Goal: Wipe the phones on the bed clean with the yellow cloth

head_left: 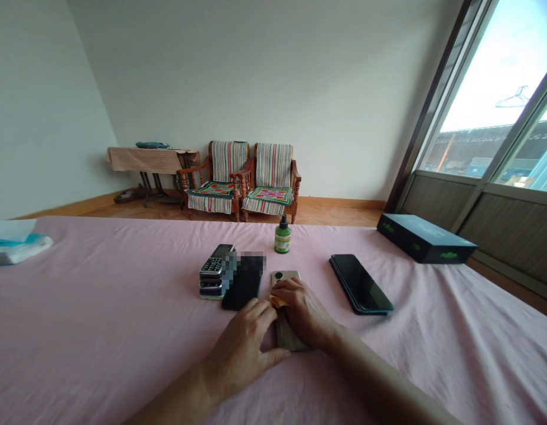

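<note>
A gold smartphone lies on the pink cloth in front of me, back side up, its round camera ring at the far end. My right hand rests over it, fingers closed on a small orange cloth pressed against the phone's back. Along the phone's left side my left hand grips it, with the thumb at the near end and the fingers by the left edge. To the left are a black phone and a stack of keypad phones. A large dark phone lies at the right.
A green spray bottle stands beyond the phones. A black box sits at the right edge of the pink-covered surface. A white and blue packet is at the far left. Two chairs stand by the wall.
</note>
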The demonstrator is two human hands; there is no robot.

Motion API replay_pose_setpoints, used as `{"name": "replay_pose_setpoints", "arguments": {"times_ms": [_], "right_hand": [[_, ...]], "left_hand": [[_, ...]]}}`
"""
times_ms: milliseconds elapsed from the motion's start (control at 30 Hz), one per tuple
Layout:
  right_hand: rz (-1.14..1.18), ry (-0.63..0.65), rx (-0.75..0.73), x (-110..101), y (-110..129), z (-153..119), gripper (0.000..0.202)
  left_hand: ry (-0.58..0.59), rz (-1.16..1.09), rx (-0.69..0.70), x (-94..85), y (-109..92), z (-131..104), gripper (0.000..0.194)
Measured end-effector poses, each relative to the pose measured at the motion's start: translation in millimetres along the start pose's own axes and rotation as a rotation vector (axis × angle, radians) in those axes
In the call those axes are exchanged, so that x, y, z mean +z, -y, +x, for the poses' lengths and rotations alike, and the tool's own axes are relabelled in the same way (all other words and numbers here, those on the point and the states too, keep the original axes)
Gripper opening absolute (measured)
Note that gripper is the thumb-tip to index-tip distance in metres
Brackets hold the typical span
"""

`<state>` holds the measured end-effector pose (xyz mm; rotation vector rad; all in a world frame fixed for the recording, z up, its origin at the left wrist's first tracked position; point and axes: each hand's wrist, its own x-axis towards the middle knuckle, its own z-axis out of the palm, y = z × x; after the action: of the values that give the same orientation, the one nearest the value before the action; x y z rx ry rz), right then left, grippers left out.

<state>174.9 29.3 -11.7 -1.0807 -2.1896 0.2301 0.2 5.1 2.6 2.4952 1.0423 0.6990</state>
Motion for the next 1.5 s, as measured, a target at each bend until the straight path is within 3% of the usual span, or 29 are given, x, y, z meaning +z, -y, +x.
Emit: {"name": "replay_pose_setpoints", "arguments": {"times_ms": [200, 400, 633, 900, 1233, 1500], "right_hand": [[0.023, -0.044, 0.052, -2.1, -1.1, -3.0, 0.029], [0.002, -0.003, 0.026, -0.5, 4.6, 1.0, 0.026], [0.001, -0.051, 0.069, -3.3, -5.7, -4.4, 0.029], [0.029, -0.020, 0.024, 0.0, -6.8, -4.2, 0.034], [-0.014, -0.168, 0.165, 8.3, -32.2, -6.2, 0.028], [-0.159, -0.123, 0.202, 10.3, -24.7, 3.7, 0.014]], "left_hand": [[0.021, -0.024, -0.010, -0.8, -1.9, 0.1, 0.049], [0.014, -0.002, 0.000, -0.6, -1.6, 0.1, 0.046], [0.018, 0.000, 0.000, 0.8, 1.1, -1.3, 0.044], [0.031, 0.017, -0.009, -1.4, -1.9, 0.0, 0.046], [0.014, 0.030, -0.004, 2.4, 3.2, -2.3, 0.043], [0.013, 0.013, -0.014, 1.8, 1.5, -1.8, 0.041]]}}
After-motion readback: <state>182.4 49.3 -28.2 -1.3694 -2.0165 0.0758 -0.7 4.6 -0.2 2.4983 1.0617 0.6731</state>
